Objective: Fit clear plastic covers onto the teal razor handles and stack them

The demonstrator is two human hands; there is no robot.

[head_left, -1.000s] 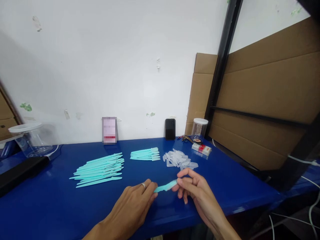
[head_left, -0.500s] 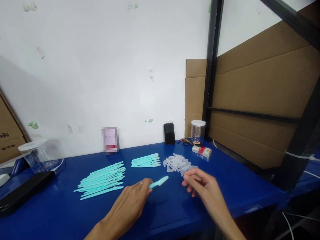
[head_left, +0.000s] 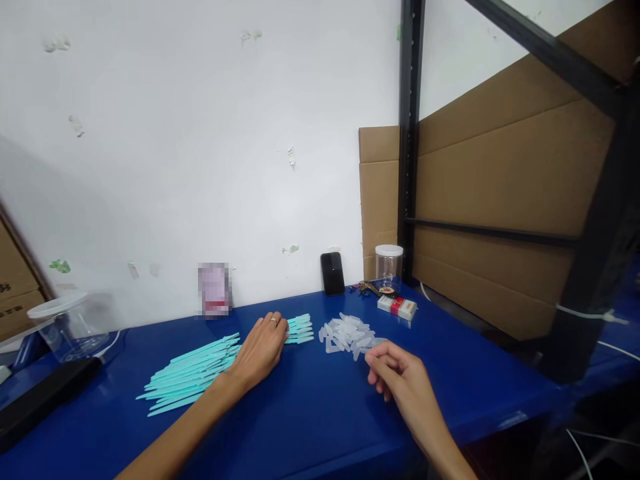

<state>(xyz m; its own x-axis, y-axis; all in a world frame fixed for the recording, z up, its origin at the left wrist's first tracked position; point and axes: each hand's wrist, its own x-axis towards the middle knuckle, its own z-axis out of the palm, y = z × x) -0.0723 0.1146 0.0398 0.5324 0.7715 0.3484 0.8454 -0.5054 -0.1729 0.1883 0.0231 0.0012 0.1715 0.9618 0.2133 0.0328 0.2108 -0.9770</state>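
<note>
A loose pile of turquoise sticks (head_left: pixel 185 373) lies at left on a blue bench (head_left: pixel 320 427), where a worker's left forearm (head_left: pixel 193 417), crossing its near right end, could knock sticks askew if it dips. The left hand (head_left: pixel 263 341), fingers bent over the left end of a smaller row of sticks (head_left: pixel 301 330), might drag that row out of line; whether it grips one is hidden. Farther right, a heap of translucent pieces (head_left: pixel 345 333) could scatter if nudged by the right hand (head_left: pixel 400 372), its thumb and forefinger close together by the heap's near edge; whether a piece sits between them cannot be told. Half a second earlier, the left hand held a stick nearer the bench's front; now it is at the row, that stick indistinguishable, while the right hand remains beside the heap.
</note>
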